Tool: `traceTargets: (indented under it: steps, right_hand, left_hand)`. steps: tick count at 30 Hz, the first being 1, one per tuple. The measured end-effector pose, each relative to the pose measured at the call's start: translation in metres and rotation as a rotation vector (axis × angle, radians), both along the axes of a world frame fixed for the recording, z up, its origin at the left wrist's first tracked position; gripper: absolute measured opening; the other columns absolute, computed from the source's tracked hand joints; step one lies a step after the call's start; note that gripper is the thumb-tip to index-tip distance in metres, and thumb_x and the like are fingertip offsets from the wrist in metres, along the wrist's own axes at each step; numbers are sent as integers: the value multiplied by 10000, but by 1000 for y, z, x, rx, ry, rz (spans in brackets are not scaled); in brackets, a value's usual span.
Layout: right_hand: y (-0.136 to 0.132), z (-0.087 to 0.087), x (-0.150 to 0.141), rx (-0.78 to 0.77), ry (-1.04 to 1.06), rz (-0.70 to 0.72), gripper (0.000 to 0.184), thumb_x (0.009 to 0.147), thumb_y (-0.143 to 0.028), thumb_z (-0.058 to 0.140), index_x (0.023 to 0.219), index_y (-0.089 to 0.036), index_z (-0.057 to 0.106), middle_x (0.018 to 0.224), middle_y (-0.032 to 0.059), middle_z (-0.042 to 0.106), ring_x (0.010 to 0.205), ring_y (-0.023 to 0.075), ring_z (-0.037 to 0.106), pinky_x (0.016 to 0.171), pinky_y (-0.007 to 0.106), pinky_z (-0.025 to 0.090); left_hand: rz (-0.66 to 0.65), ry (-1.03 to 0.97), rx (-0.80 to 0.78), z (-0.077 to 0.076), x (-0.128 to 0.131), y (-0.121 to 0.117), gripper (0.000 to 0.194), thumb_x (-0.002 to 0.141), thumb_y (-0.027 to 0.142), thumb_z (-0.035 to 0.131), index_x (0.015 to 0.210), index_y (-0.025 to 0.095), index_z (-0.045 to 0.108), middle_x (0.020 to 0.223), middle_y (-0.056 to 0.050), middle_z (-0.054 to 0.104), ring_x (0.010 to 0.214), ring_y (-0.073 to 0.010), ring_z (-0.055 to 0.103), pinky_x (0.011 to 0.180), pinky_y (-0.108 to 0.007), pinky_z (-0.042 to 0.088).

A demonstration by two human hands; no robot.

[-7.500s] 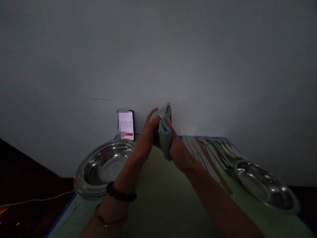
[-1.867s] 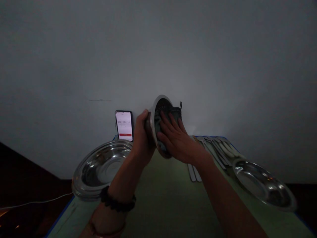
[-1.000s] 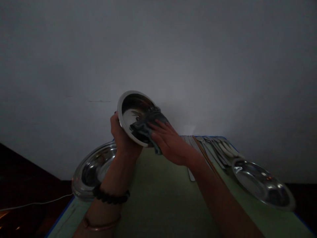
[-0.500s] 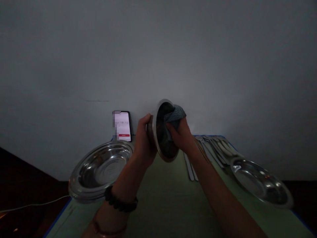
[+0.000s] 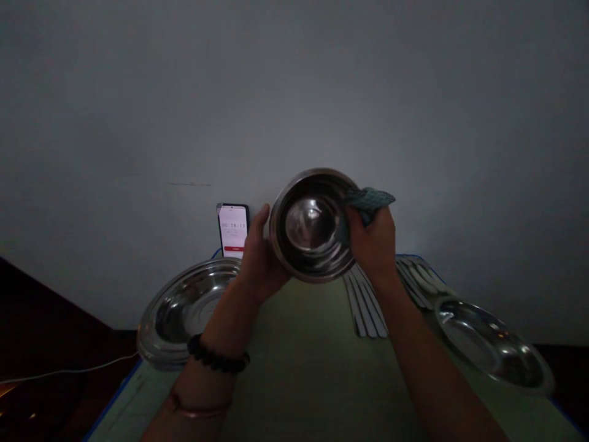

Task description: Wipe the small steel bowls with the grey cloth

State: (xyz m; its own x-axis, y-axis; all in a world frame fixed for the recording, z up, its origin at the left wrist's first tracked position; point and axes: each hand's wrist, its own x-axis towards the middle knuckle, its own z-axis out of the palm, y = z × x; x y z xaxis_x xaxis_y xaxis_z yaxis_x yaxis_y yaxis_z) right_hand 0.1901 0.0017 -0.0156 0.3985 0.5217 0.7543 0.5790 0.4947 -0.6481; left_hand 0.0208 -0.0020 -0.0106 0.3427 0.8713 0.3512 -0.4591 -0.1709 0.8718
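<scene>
A round steel bowl is held up above the table, its hollow turned toward me. My left hand supports it from the left side and underneath, thumb up along the outside. At the bowl's right rim, my right hand is closed around a grey-green cloth, which sticks out above the fingers. Part of the cloth presses against the bowl's inner right wall. The fingers behind the bowl are hidden.
Stacked steel basins stand at the left of the green table. A phone leans upright against the wall. Several pieces of cutlery lie beyond my right forearm, near an oval steel dish at the right.
The bowl has turned from nearly edge-on to facing me. My right hand and the cloth have moved right, from inside the bowl toward its right rim.
</scene>
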Motion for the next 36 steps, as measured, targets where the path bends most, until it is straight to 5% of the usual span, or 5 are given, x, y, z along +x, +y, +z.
traceTargets:
  steps: [3,10,22,30,36]
  right_hand:
    - [6,-7,-8,21,149,-26,142,816,-293,532,901,-181,515,964,116,607,948,237,577,932,473,439]
    - [5,-22,-36,-223,123,120,286,794,-364,550,999,-165,526,1038,158,624,1009,271,595,911,477,461]
    - [-6,-11,-8,-76,-490,105,218,881,-368,522,912,-177,621,938,120,668,890,259,620,791,414,485]
    - [10,-25,-20,-43,131,1,236,877,-370,504,953,-160,580,959,127,669,928,243,617,829,424,483]
    - [3,-19,-21,-15,4,70,185,858,-286,531,1011,-186,554,1028,110,653,975,228,604,866,411,480]
  left_hand:
    - [-80,-19,-4,7,1,-6,622,795,705,444,1197,250,581,1208,-81,651,1192,-315,565,922,-473,498]
    - [704,98,374,3,8,-5,377,756,244,714,1120,246,616,1219,-29,639,1244,-205,514,1094,-325,349]
    - [142,555,214,7,-32,1,83,750,253,658,776,217,728,709,-29,694,836,-249,657,864,-411,493]
    - [291,194,343,14,0,-21,775,733,267,732,1417,360,381,1376,-52,538,1200,-279,554,1010,-402,441]
    - [476,127,427,13,-4,-19,523,736,156,671,1229,309,582,1233,-11,631,1178,-263,553,1028,-390,416]
